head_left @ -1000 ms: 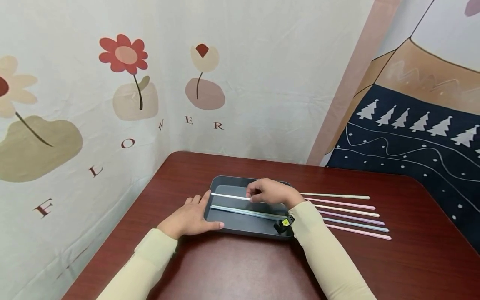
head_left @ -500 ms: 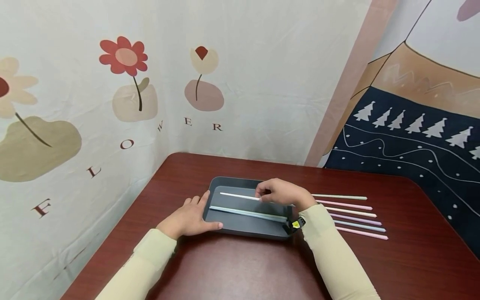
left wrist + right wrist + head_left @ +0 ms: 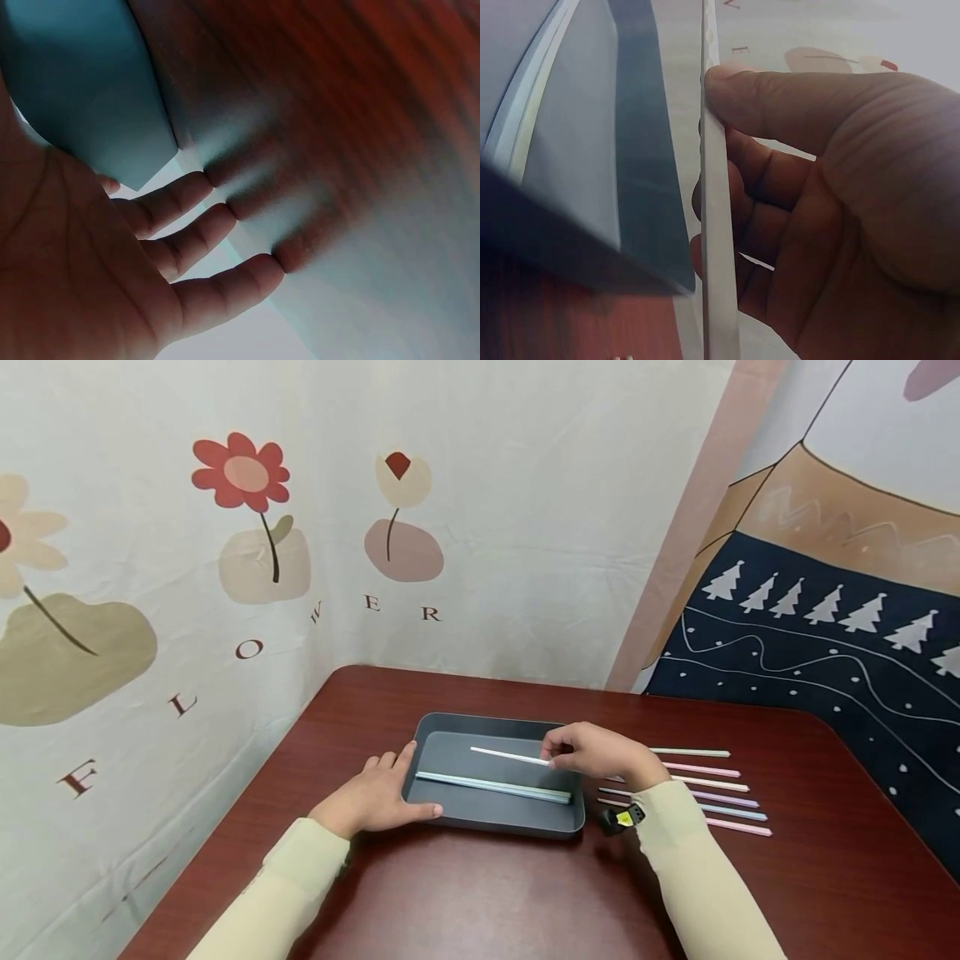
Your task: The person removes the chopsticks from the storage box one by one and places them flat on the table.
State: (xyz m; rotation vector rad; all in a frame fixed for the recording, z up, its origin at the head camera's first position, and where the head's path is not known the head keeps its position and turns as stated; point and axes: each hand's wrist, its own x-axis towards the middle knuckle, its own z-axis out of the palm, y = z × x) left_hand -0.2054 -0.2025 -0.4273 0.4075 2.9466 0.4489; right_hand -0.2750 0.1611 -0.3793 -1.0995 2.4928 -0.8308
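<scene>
A pale, slender chopstick (image 3: 504, 755) is pinched between the thumb and fingers of my right hand (image 3: 600, 752), above the right part of a dark grey tray (image 3: 487, 829). In the right wrist view the chopstick (image 3: 718, 225) appears square-sided, with small ridges near its upper end. My left hand (image 3: 375, 795) lies at the tray's left end, fingers extended and thumb along the front corner. Inside the tray, light blue and pale green chopsticks (image 3: 491, 787) lie together lengthwise. The left wrist view has the left hand's fingers (image 3: 232, 292) spread beside the tray's blurred side.
Several pastel chopsticks (image 3: 731, 798) lie side by side on the brown table (image 3: 480, 893) to the right of the tray, partly hidden by the right forearm. A printed cloth (image 3: 510, 568) hangs behind the table's far edge.
My right hand has drawn the pale chopstick rightward, away from the tray's left end, toward the right rim. My left hand keeps its place at the tray.
</scene>
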